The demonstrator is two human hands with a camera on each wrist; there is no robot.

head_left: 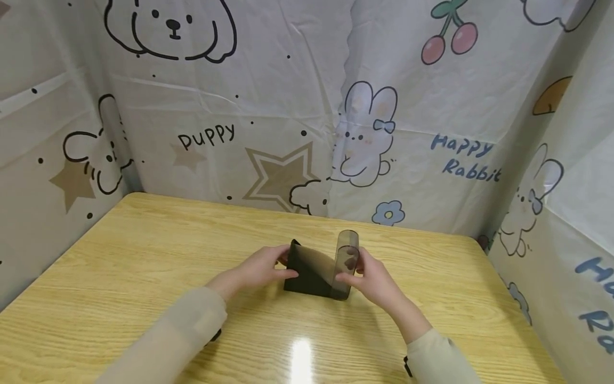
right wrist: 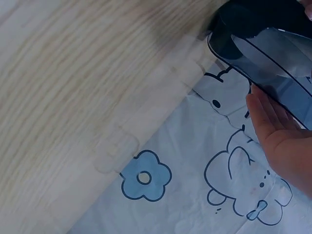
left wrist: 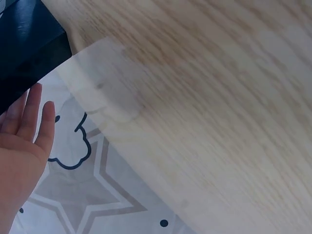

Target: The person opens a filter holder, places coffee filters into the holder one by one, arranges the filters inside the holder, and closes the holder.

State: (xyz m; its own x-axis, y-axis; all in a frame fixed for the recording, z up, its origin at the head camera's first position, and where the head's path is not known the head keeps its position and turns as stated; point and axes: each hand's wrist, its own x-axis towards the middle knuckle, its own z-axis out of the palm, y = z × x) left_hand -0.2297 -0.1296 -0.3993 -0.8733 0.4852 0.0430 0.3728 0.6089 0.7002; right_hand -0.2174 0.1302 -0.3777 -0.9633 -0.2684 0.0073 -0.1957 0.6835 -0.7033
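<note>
Between both hands is a dark desk organizer (head_left: 310,273), with an opaque black wedge-shaped section and a see-through smoky grey upright compartment (head_left: 344,261) at its right end. My left hand (head_left: 261,266) grips the black left end, thumb in front and fingers behind. On the other side my right hand (head_left: 376,280) holds the grey compartment the same way; its fingers show through the plastic. The left wrist view has the glossy black corner (left wrist: 34,48) over the fingers. In the right wrist view, fingers lie along the clear wall (right wrist: 273,68).
The organizer stands around the middle of a light wood-grain table (head_left: 201,229). A white cloth (head_left: 268,106) printed with cartoon animals hangs behind the table's far edge and along both sides. A bright light reflection (head_left: 301,360) shows on the tabletop near the front.
</note>
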